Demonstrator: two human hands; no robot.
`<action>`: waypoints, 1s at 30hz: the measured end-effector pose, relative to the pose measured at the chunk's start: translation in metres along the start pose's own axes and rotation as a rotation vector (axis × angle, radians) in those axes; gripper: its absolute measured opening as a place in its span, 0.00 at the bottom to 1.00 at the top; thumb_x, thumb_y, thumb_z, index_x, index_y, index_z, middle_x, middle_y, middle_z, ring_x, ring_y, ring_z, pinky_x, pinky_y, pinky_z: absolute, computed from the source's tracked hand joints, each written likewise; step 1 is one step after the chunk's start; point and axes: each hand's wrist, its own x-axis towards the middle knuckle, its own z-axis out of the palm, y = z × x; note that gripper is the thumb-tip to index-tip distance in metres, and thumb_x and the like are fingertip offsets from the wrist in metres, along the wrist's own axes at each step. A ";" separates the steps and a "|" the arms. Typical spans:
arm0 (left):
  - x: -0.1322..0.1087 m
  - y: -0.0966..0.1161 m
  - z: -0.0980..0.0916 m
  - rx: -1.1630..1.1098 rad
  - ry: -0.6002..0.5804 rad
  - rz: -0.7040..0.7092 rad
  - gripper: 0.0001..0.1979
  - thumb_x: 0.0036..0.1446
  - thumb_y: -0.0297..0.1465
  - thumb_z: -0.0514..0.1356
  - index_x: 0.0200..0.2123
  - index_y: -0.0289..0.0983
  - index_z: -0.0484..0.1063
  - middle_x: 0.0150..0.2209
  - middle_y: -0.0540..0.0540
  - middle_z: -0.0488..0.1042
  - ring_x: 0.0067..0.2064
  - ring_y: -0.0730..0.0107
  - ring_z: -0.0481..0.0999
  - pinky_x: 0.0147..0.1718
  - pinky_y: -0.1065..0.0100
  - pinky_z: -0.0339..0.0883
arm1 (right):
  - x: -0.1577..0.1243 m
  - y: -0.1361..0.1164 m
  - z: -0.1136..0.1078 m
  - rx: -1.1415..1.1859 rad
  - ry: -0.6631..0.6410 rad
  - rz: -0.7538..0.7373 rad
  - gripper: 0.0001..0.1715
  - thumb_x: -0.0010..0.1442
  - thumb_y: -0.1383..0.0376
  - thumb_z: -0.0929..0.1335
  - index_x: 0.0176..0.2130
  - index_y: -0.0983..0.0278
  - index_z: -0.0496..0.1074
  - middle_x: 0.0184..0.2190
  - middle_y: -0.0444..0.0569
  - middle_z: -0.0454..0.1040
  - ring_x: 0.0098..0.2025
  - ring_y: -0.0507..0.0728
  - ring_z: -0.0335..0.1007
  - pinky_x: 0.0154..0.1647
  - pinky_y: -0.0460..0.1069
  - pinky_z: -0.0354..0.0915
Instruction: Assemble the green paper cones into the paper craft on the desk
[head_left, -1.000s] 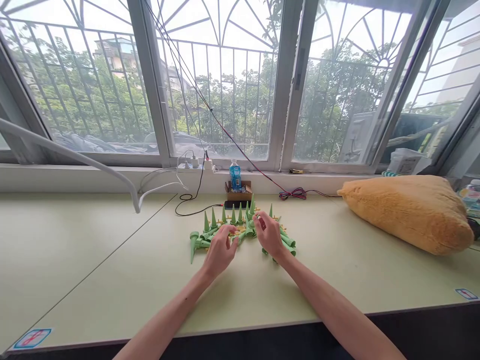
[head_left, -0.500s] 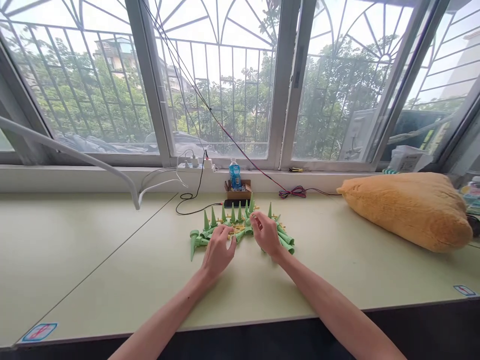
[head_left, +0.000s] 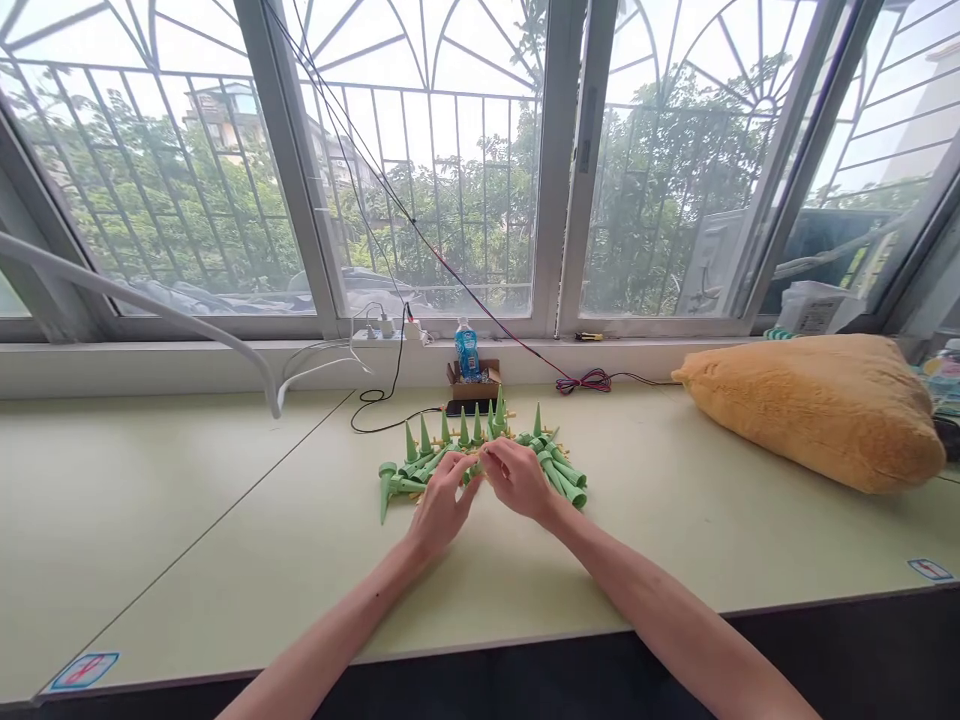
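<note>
My left hand (head_left: 441, 502) and my right hand (head_left: 519, 482) meet at the front of a cluster of green plastic cone-shaped spikes. The fingers of both are drawn into pinches, and a bit of yellow shows near the fingertips. What they grip is too small and covered to name. Behind them a row of green spikes (head_left: 478, 425) stands point up, with small yellow pieces (head_left: 510, 413) among it. More hollow green cones (head_left: 568, 478) lie on their sides by my right hand. Left of my left hand, one spike (head_left: 385, 492) points toward me.
Behind the cluster lie a dark phone (head_left: 466, 408) on a cable and a small cardboard box (head_left: 475, 388) with a blue-labelled bottle (head_left: 466, 352). A coiled cable (head_left: 585, 380) rests near the sill. At right is a large orange-brown plush cushion (head_left: 810, 410); a white curved arm (head_left: 187, 312) reaches in from the left.
My right hand has come down and left from the upright spikes to meet my left hand. The left hand has shifted slightly, its fingers now close to the right fingertips.
</note>
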 end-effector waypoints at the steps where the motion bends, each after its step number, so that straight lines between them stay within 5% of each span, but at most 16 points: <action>1: 0.000 0.001 0.000 -0.007 -0.016 0.004 0.11 0.65 0.35 0.49 0.47 0.42 0.67 0.40 0.45 0.67 0.33 0.70 0.67 0.35 0.65 0.67 | 0.000 0.000 0.000 -0.002 0.002 -0.001 0.15 0.67 0.62 0.58 0.32 0.63 0.67 0.29 0.48 0.71 0.27 0.50 0.63 0.29 0.45 0.59; 7: 0.000 0.005 -0.001 -0.020 -0.052 -0.035 0.08 0.63 0.34 0.50 0.37 0.39 0.66 0.37 0.46 0.65 0.29 0.72 0.66 0.30 0.68 0.65 | 0.001 -0.003 0.001 0.014 0.070 0.076 0.12 0.67 0.61 0.58 0.38 0.63 0.67 0.26 0.44 0.69 0.24 0.50 0.62 0.28 0.44 0.59; 11: 0.012 -0.001 -0.016 0.073 0.080 -0.093 0.08 0.60 0.35 0.54 0.30 0.38 0.65 0.30 0.48 0.66 0.27 0.72 0.63 0.29 0.68 0.62 | 0.002 -0.001 0.000 0.003 0.192 0.191 0.13 0.67 0.60 0.58 0.46 0.63 0.64 0.24 0.42 0.68 0.22 0.49 0.60 0.26 0.43 0.58; 20: 0.077 -0.031 -0.067 0.327 0.380 -0.195 0.09 0.56 0.36 0.57 0.28 0.38 0.69 0.30 0.45 0.74 0.35 0.62 0.69 0.39 0.62 0.61 | 0.002 0.000 0.001 -0.028 0.168 0.200 0.13 0.68 0.59 0.57 0.43 0.63 0.65 0.23 0.41 0.66 0.21 0.49 0.59 0.25 0.44 0.56; 30: 0.093 -0.068 -0.065 0.386 0.313 -0.358 0.15 0.54 0.44 0.58 0.26 0.38 0.71 0.34 0.40 0.75 0.44 0.48 0.70 0.41 0.55 0.59 | 0.002 -0.001 0.001 -0.027 0.169 0.197 0.14 0.68 0.59 0.57 0.40 0.63 0.65 0.23 0.42 0.66 0.21 0.49 0.58 0.26 0.44 0.55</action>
